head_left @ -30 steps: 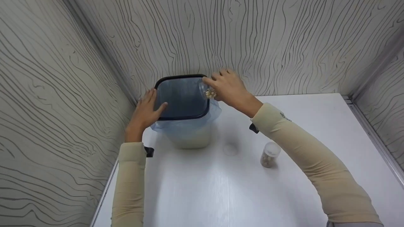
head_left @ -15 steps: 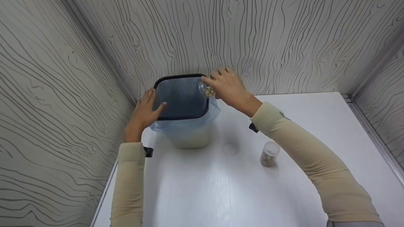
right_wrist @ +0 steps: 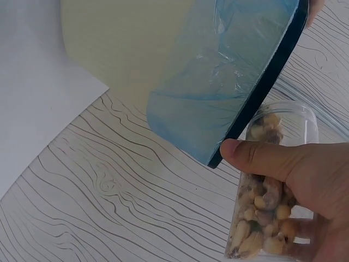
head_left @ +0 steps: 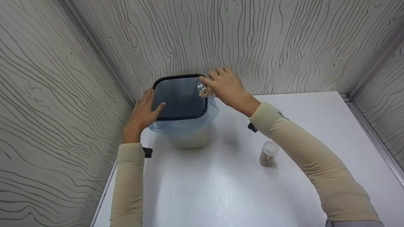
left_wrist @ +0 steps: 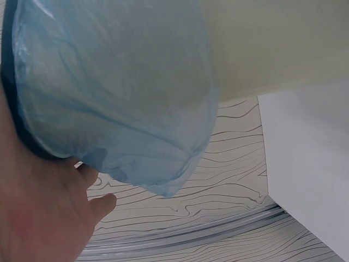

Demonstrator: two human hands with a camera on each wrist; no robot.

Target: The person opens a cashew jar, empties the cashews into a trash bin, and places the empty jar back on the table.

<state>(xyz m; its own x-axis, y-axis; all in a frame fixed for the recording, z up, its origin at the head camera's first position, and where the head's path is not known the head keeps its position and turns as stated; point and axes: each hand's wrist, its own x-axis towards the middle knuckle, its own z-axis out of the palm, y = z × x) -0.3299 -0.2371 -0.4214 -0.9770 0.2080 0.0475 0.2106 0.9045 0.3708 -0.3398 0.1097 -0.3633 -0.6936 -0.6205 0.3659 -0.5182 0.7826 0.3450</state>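
Observation:
A pale bin (head_left: 191, 142) lined with a blue plastic bag (head_left: 184, 126) stands at the back left, its bag held by a dark rim (head_left: 180, 119). My left hand (head_left: 143, 112) rests on the left side of that rim, fingers outstretched and thumb reaching over the opening. My right hand (head_left: 228, 88) holds a clear plastic jar (right_wrist: 262, 210) tipped at the bin's right edge. Nuts (right_wrist: 267, 196) fill much of it, and in the head view they lie toward its mouth. The right thumb overlaps the rim in the right wrist view.
A second clear jar with a whitish lid (head_left: 269, 154) stands on the white table (head_left: 202, 189), right of the bin. A round translucent lid (head_left: 229, 148) lies between them. Wood-patterned walls (head_left: 268, 47) close off the back and sides.
My right hand has shifted slightly left with the jar, and the nuts sit closer to its mouth. The left hand keeps its place on the rim.

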